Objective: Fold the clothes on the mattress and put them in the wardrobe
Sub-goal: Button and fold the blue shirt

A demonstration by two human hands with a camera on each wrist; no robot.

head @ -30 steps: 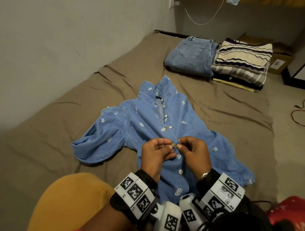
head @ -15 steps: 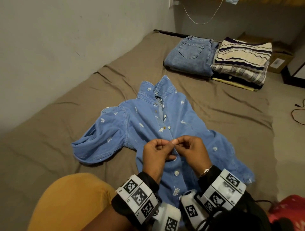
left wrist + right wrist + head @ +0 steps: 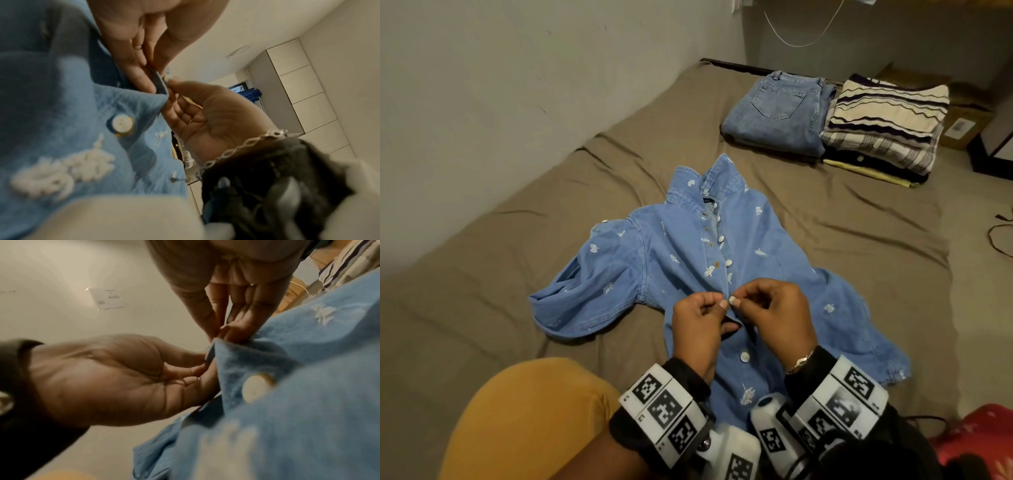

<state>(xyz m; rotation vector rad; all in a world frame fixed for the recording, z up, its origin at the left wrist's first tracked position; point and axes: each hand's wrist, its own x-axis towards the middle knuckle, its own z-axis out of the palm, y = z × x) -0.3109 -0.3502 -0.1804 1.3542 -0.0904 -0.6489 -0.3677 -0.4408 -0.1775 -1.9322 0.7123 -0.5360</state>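
A light-blue denim shirt (image 3: 640, 267) with white embroidery lies face up on the brown mattress (image 3: 482, 291), collar away from me. My left hand (image 3: 717, 303) pinches the buttonhole edge of the placket at mid-chest. My right hand (image 3: 739, 301) pinches a white button (image 3: 731, 300) on the facing edge. The fingertips of both hands meet there. In the left wrist view my left hand (image 3: 144, 65) holds the shirt (image 3: 61, 113) edge, above a fastened button (image 3: 121, 125). The right wrist view shows my right hand (image 3: 226, 331) pinching the shirt (image 3: 308, 386).
Folded jeans (image 3: 774, 113) and a stack of folded striped clothes (image 3: 887, 113) lie at the mattress's far end. A cardboard box (image 3: 962, 123) stands behind them. My yellow-clad knee (image 3: 524, 418) is at the near left. A grey wall runs along the left. White panelled doors (image 3: 304, 97) show behind.
Both hands stay at the same button on the placket. Only the fingertips have shifted slightly around it. The shirt has not moved.
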